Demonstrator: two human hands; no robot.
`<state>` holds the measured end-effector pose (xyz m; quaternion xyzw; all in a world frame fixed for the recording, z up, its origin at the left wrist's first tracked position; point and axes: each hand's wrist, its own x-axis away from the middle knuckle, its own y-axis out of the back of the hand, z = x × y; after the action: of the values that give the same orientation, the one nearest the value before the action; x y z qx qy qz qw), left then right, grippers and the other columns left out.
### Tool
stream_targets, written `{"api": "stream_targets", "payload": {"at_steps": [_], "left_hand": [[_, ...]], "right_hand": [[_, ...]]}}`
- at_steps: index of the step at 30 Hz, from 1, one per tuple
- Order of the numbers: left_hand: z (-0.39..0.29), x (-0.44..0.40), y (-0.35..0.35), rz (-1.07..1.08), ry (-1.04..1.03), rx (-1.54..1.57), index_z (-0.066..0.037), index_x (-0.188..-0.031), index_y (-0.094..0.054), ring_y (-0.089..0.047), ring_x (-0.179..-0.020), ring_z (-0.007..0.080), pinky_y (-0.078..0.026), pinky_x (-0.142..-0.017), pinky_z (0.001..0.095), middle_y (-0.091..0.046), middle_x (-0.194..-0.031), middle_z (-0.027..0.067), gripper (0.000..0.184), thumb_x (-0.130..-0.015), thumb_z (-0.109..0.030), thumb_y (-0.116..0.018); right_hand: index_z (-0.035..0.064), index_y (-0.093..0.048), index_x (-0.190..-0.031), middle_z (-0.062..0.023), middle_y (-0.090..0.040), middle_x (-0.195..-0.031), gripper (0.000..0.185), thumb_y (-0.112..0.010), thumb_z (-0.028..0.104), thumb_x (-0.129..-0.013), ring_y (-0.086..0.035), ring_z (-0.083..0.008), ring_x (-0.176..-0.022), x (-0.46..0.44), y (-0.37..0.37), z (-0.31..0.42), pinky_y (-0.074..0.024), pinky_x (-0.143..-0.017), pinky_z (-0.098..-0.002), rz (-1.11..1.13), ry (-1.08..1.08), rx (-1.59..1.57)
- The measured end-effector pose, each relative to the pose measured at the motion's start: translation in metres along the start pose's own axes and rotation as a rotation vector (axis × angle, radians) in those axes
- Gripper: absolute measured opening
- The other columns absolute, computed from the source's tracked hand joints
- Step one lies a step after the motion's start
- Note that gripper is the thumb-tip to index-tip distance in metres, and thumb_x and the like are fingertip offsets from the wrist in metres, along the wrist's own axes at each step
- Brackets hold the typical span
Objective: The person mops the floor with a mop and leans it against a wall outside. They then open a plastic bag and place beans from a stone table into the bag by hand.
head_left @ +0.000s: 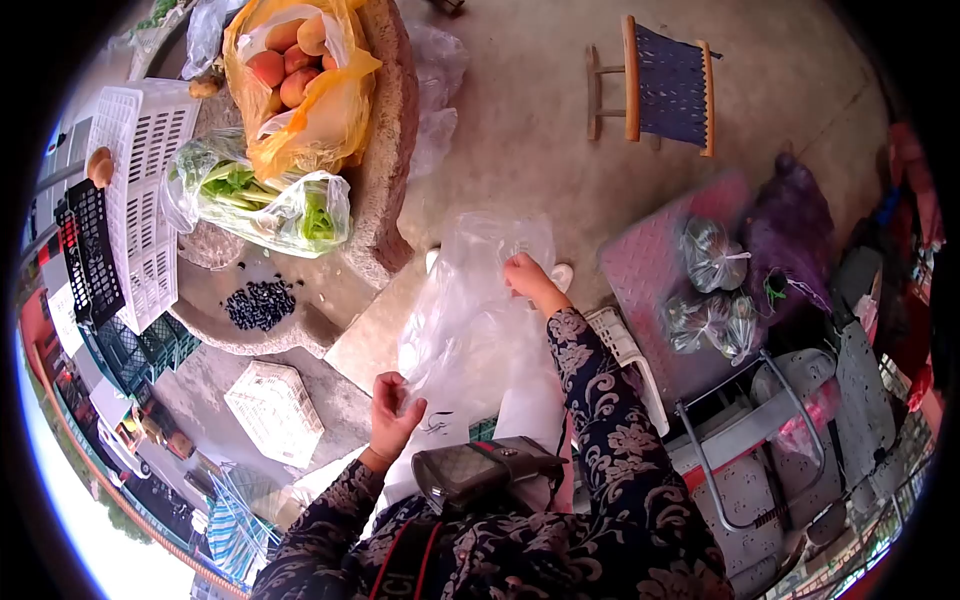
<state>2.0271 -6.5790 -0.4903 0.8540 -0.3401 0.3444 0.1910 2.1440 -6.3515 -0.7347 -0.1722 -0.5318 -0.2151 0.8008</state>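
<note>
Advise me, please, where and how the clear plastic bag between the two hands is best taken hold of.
Pinch the clear plastic bag at two separated loose parts, probably from the near side. The left hand is at its near left part, the right hand at its far right; the film looks thin and limp, so one grip might let it sag.

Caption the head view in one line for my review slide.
Left hand and right hand hold a clear plastic bag near bagged fruit and greens.

A: Floor [520, 130]?
B: Brownish concrete, past the stone trough [393, 130]'s right edge.
A: Furniture?
B: Blue-seated stool [672, 88], well off that edge. Metal-framed seat [728, 440], pink board [640, 255]'s near edge.
A: Light?
B: Daylight.
</note>
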Motion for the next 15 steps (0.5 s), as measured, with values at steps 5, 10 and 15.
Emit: {"api": "stream_targets", "payload": {"at_steps": [5,10,15], "left_hand": [[0.008,-0.018,0.034,-0.347,0.019,0.345,-0.008,-0.092,-0.042,-0.039,-0.068,0.0037,-0.032,-0.063,0.0171,-0.041,-0.076,-0.0041,0.023,-0.076,0.0,-0.058],[0.001,-0.027,0.02,-0.159,0.502,0.021,0.001,-0.104,-0.051,-0.032,-0.046,0.0032,-0.027,-0.043,0.0182,-0.037,-0.057,-0.0077,0.027,-0.08,-0.008,-0.058],[-0.022,-0.036,-0.013,-0.066,0.403,0.428,-0.006,-0.096,-0.05,-0.021,-0.043,0.0044,-0.019,-0.042,0.0208,-0.025,-0.052,-0.0071,0.024,-0.089,-0.029,-0.048]], "right_hand": [[0.001,-0.047,-0.092,-0.0185,-0.047,-0.098,0.032,-0.061,0.021,-0.072,-0.045,-0.0314,-0.095,0.032,-0.033,-0.03,-0.0383,-0.083,-0.0424,-0.493,0.296,0.422],[0.0022,-0.044,-0.091,-0.0175,-0.042,-0.1,0.032,-0.063,0.013,-0.067,-0.039,-0.0321,-0.097,0.097,-0.038,0.025,-0.0353,-0.083,-0.0393,-0.902,0.834,0.391],[0.0031,-0.052,-0.085,-0.0113,-0.055,-0.075,0.012,-0.049,0.013,-0.079,-0.055,-0.0311,-0.07,0.172,-0.07,0.044,-0.0446,-0.066,-0.0356,0.087,1.088,0.104]]}}
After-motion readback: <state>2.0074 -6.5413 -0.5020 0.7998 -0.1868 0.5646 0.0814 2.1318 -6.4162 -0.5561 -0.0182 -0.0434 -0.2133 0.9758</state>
